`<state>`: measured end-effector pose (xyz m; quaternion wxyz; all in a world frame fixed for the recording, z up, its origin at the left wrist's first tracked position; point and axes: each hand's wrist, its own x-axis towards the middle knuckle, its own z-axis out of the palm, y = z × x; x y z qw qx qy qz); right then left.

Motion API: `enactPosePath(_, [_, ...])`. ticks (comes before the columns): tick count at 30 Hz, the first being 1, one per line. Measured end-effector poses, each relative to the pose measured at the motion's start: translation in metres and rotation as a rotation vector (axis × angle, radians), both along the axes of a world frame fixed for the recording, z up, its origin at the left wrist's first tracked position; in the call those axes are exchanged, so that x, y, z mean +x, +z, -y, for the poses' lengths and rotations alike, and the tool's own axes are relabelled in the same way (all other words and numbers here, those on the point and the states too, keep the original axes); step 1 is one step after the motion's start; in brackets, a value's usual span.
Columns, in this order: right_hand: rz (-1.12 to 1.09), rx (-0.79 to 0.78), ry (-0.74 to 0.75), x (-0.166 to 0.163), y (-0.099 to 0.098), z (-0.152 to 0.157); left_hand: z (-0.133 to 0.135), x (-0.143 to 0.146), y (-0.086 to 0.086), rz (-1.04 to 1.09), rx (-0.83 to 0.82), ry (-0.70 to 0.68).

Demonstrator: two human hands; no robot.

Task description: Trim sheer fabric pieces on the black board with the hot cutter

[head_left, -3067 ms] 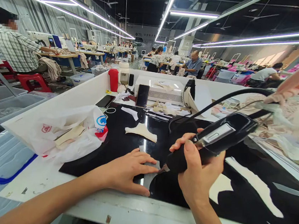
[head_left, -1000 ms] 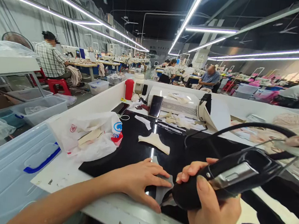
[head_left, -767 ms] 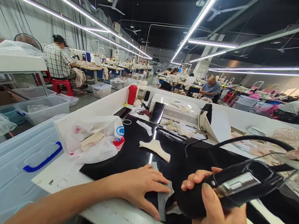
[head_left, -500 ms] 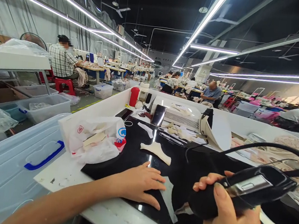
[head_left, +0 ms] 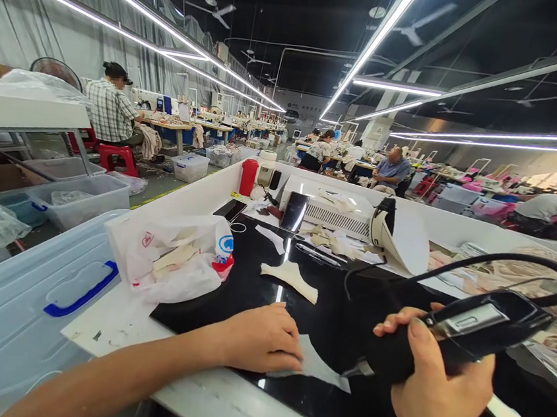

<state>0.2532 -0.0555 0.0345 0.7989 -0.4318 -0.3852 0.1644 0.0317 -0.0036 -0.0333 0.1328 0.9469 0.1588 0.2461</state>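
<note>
A corded black handheld tool (head_left: 470, 321) with a silver panel and a pointed metal tip is gripped in my right hand (head_left: 449, 386). Its tip meets, or nearly meets, the right end of a thin whitish, translucent cut piece (head_left: 319, 362) lying on the black board (head_left: 226, 322). My left hand (head_left: 267, 340) rests on the other end of that piece, fingers bent and drawn together, partly covering it. Farther up the board lies a curved cream piece (head_left: 291, 279), and beyond it a smaller white piece (head_left: 270, 239).
A white plastic bag (head_left: 178, 258) of scraps stands left, above a blue-handled bin lid (head_left: 23, 314). At the back are a phone (head_left: 294, 211), a red cup (head_left: 248, 177) and a white vented machine (head_left: 337, 218). Co-workers sit farther off. The tool's cable (head_left: 492, 257) arches rightward.
My left fingers have curled from spread to bent. The whitish piece has turned, its near end swinging to the right. The tool has moved slightly right and up.
</note>
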Motion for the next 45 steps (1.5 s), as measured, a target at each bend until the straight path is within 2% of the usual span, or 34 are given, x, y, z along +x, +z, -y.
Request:
enactPosePath(12, [0.034,0.064,0.027,0.003,-0.002,-0.007,-0.001,0.0,0.01,0.046,-0.153,-0.076])
enactPosePath(21, [0.056,0.092,0.032,-0.001,0.004,-0.008,0.0,-0.004,0.017,0.004,-0.213,-0.065])
enactPosePath(25, [0.012,0.119,0.094,-0.012,0.01,-0.005,0.0,-0.004,0.019,0.002,-0.254,-0.062])
enactPosePath(34, [0.028,0.064,0.246,-0.04,0.002,0.005,-0.002,-0.01,0.028,-0.151,-0.369,-0.148])
enactPosePath(45, [0.015,0.032,0.252,-0.039,-0.001,0.014,-0.003,-0.014,0.037,-0.248,-0.386,-0.175])
